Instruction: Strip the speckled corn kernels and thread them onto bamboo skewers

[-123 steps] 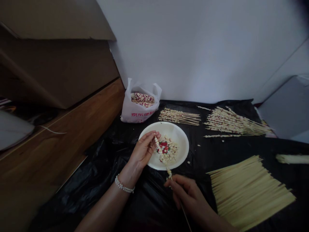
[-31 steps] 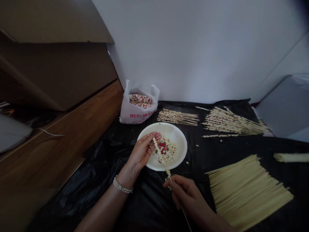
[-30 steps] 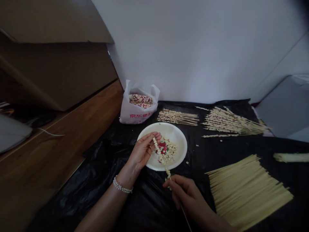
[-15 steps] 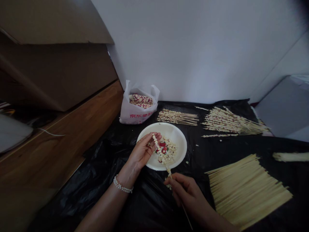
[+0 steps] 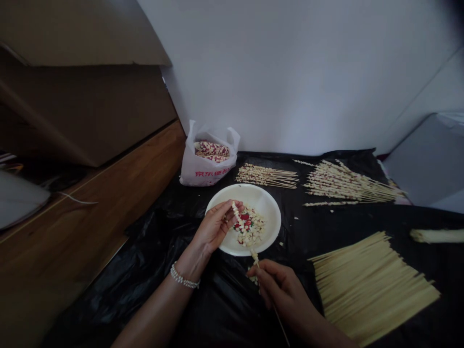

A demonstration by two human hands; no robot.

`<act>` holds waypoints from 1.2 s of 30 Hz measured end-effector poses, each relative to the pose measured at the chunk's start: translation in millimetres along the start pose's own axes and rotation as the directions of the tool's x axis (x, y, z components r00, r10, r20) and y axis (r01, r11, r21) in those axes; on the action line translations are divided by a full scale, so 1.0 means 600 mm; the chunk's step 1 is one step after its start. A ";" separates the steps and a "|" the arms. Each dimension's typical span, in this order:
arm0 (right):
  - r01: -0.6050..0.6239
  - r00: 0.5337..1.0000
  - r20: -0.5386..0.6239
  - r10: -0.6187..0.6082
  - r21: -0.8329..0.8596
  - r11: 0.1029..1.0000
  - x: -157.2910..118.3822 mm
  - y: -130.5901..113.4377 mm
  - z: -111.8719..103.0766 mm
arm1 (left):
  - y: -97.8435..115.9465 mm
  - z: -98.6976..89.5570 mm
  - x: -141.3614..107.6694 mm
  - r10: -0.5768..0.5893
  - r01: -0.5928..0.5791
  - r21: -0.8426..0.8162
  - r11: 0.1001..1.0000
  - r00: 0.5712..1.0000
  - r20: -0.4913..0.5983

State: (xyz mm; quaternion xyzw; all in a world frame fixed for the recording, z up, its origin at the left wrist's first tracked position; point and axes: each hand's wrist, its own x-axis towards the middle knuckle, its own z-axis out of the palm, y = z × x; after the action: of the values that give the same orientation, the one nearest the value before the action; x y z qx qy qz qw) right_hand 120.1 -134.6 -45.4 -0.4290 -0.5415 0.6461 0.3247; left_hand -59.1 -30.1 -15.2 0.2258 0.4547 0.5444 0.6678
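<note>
A thin wooden skewer threaded with pale corn kernels (image 5: 237,215) slants over the white bowl (image 5: 272,237). Around its upper, kernel-covered end my left hand (image 5: 216,223) is closed, with a beaded bracelet at the wrist. Nearer to me, my right hand (image 5: 277,282) pinches the lower part of the same skewer, and its bare stick runs out below the fingers. Loose corn kernels (image 5: 255,232) lie in the bowl, over a red flower pattern on its bottom. Whether a single kernel sits between my left fingertips, I cannot tell.
A white plastic bag (image 5: 205,176) holding speckled corn cobs (image 5: 212,148) stands behind the bowl. Filled skewers lie in a small pile (image 5: 266,175) and a larger pile (image 5: 337,181). Bare skewers (image 5: 373,285) spread at right, near a pale cob (image 5: 438,236). Black plastic sheeting (image 5: 152,251) lies underneath.
The skewer's kernel-covered tip has shifted slightly right and down against my left fingers. Both hands have hardly moved and keep their hold.
</note>
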 end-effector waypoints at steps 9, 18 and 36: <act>-0.019 1.000 -0.004 0.019 -0.023 1.000 0.005 -0.004 -0.004 | -0.002 0.000 -0.001 0.003 -0.003 0.002 1.000 1.000 0.000; -0.044 0.998 -0.043 0.049 0.107 0.993 0.016 -0.007 -0.018 | 0.002 -0.008 0.004 -0.077 0.088 -0.202 0.975 0.995 0.060; -0.004 0.990 -0.136 0.046 0.294 0.956 0.061 -0.030 -0.084 | 0.002 0.001 -0.007 -0.117 0.131 -0.139 0.982 0.988 0.103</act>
State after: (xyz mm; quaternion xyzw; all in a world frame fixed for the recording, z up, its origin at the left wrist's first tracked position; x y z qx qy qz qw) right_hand 149.6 -77.5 -37.7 -0.4275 -0.4102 0.6911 0.4139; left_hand -59.0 -33.9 -12.6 0.1732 0.3950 0.5221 0.7358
